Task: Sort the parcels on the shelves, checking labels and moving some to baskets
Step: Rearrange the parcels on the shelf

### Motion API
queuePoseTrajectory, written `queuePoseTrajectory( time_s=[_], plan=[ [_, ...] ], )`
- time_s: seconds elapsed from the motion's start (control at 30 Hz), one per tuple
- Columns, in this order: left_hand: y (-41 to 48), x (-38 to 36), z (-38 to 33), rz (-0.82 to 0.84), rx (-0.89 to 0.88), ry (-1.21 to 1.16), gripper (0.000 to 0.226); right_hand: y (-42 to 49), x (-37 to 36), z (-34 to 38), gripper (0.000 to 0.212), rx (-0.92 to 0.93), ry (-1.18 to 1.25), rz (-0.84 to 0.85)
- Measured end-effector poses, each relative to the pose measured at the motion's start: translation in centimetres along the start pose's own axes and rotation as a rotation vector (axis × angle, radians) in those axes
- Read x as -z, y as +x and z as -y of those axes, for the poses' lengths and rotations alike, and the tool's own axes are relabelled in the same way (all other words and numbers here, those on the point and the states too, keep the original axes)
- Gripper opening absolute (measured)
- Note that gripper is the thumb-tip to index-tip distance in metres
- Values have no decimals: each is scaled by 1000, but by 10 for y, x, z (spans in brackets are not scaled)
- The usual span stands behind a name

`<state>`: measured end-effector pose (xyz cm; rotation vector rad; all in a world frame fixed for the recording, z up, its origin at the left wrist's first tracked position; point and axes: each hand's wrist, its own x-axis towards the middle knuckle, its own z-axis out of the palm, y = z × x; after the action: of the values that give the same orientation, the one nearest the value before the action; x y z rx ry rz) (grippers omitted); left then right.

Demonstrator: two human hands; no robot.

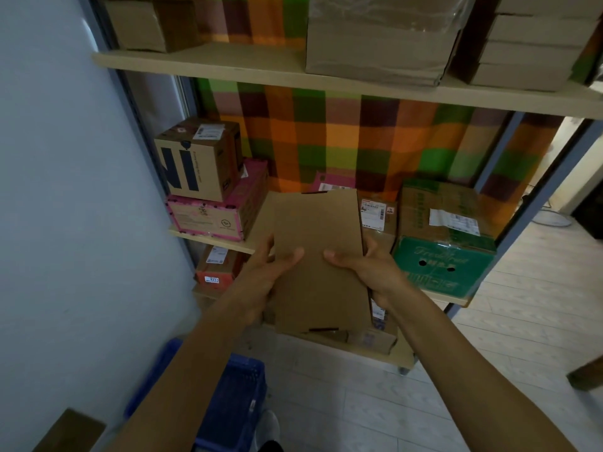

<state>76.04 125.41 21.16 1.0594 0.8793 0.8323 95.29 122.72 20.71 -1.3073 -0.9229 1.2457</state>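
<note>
I hold a flat brown cardboard parcel (318, 256) upright in front of the shelves, its plain face toward me with no label showing. My left hand (266, 275) grips its left edge, thumb across the front. My right hand (365, 265) grips its right edge the same way. A blue basket (233, 409) stands on the floor below my left forearm. On the middle shelf (208, 238) sit a brown box with dark letters (199, 158) on a pink box (215, 213), a labelled brown box (378, 216) and a green fruit box (443, 243).
The top shelf (261, 66) carries several brown cartons. A checked orange and green curtain (359, 138) hangs behind the shelves. An orange labelled parcel (217, 265) lies on a lower shelf. A white wall is at left, pale floorboards (489, 370) at right, a brown box corner (68, 432) bottom left.
</note>
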Motion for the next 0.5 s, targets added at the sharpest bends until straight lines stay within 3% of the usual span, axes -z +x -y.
queuePoseTrajectory(
  time_s=[0.13,0.2,0.27,0.33,0.4,0.5],
  plan=[
    [16,-8,-15,-253,-70,-93,94,-3,-4,-14,68,110,-121,50],
    [21,-18,-21,-403,-160,-93,70,-4,-12,-21,70,165,-262,48],
    [25,-25,-16,-524,-220,-71,49,-1,-18,-30,86,185,-328,15],
    [25,-30,-8,-570,-247,-30,44,-4,-21,-28,86,183,-239,-33],
    [22,-33,-1,-614,-307,46,45,-12,-22,-21,72,232,-93,-157],
    [19,-41,7,-551,-412,90,45,-20,-25,-10,57,302,43,-240]
  ],
)
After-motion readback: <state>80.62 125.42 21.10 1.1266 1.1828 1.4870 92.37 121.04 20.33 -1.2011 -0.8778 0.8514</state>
